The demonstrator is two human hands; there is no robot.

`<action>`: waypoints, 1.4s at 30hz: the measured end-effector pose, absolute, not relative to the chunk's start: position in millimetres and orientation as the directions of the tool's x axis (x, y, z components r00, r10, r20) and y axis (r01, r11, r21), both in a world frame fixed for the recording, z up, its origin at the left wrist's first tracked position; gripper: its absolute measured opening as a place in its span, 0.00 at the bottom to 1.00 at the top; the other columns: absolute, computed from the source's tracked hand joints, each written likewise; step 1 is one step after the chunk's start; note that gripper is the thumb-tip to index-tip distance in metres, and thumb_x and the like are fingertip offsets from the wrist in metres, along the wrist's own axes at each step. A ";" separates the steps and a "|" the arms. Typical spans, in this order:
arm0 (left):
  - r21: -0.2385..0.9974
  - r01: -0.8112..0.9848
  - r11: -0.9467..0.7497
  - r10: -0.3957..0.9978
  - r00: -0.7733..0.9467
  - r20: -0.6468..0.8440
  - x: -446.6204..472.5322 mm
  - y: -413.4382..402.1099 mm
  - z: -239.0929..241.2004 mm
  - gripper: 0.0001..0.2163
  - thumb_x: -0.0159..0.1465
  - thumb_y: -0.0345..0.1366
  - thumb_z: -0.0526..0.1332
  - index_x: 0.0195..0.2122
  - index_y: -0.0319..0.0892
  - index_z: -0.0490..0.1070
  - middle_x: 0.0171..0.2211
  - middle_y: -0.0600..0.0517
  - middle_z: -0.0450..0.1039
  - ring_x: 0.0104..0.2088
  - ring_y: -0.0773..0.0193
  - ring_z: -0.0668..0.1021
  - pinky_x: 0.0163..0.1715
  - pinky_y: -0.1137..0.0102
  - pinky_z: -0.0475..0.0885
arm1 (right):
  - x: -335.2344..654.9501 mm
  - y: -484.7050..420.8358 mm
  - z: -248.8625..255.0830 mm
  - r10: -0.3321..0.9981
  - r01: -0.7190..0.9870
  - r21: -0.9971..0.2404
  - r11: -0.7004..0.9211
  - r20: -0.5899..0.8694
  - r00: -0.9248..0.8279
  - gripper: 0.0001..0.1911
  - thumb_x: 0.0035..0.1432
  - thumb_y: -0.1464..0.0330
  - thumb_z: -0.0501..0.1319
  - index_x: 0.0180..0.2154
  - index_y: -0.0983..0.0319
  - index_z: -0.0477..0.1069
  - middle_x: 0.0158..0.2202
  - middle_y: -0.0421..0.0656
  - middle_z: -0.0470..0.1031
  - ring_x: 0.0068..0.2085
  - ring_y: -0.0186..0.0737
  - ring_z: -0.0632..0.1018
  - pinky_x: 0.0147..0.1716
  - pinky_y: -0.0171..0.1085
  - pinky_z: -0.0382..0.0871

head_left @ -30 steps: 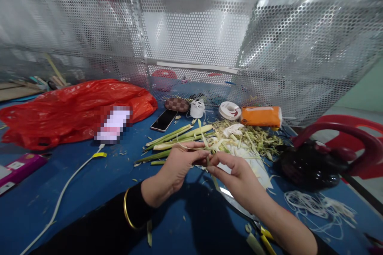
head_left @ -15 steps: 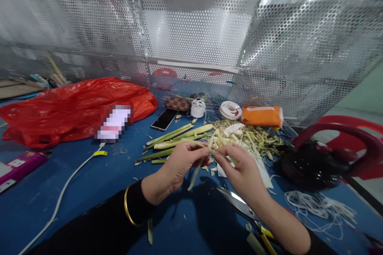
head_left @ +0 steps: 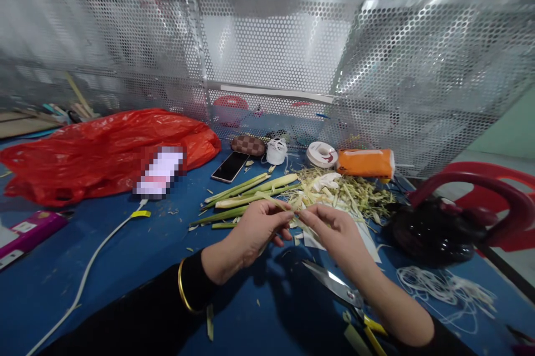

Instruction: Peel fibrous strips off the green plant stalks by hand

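Strip (head_left: 270, 198) no longer hung below the left hand (head_left: 253, 229); it slanted up and left from the fingers.

Both hands met above the tabletop (head_left: 238, 306), between the stalks (head_left: 281, 181) and the scissors (head_left: 334, 284). The left fingers were closed on the strip, thumb against forefinger; the right hand (head_left: 340, 229) pinched it just beside them, its far fingertips partly hidden. Thin and pale, the strip looked very light and pliant, soft enough to bend freely but likely to split along its length or tear if pulled hard. A flat pinch close to the working point seemed the safest hold, with the long end left loose.
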State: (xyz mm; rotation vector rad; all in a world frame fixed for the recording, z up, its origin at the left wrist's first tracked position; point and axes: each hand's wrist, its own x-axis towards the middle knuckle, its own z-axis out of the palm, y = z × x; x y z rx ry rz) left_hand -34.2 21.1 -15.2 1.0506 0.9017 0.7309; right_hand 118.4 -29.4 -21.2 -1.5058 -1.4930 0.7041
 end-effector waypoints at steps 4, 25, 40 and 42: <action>0.933 -0.045 0.357 0.766 0.586 -0.265 -35.5 22.7 -18.0 0.10 0.54 0.40 0.67 0.30 0.37 0.72 0.19 0.57 0.67 0.17 0.71 0.72 0.15 0.77 0.66 | 120.4 -23.9 -21.9 0.979 0.236 -0.971 0.045 0.090 0.184 0.15 0.53 0.56 0.62 0.26 0.61 0.71 0.24 0.39 0.71 0.29 0.38 0.71 0.31 0.36 0.64; 0.959 0.115 0.258 0.754 0.597 -0.274 -34.8 16.7 -24.0 0.12 0.49 0.41 0.69 0.28 0.36 0.74 0.15 0.56 0.67 0.16 0.69 0.73 0.19 0.76 0.67 | 116.4 -21.4 -40.9 0.953 0.231 -0.971 0.060 0.125 0.276 0.13 0.49 0.62 0.63 0.19 0.61 0.67 0.20 0.38 0.68 0.26 0.37 0.68 0.31 0.38 0.64; 0.969 0.234 0.072 0.720 0.660 -0.213 -29.3 12.1 -34.0 0.07 0.53 0.35 0.59 0.20 0.39 0.72 0.13 0.57 0.63 0.15 0.68 0.69 0.20 0.73 0.65 | 116.5 -27.8 -19.7 0.966 0.654 -0.729 0.202 0.258 -0.011 0.08 0.56 0.64 0.61 0.28 0.58 0.78 0.30 0.41 0.80 0.36 0.43 0.77 0.42 0.42 0.66; 0.963 0.266 0.044 0.713 0.667 -0.216 -29.2 11.9 -37.3 0.08 0.53 0.34 0.57 0.18 0.39 0.70 0.12 0.57 0.63 0.14 0.69 0.69 0.19 0.74 0.63 | 109.7 -28.8 -22.1 0.979 0.540 -0.833 0.118 0.189 0.077 0.06 0.52 0.66 0.62 0.27 0.59 0.77 0.29 0.41 0.79 0.34 0.43 0.77 0.37 0.39 0.67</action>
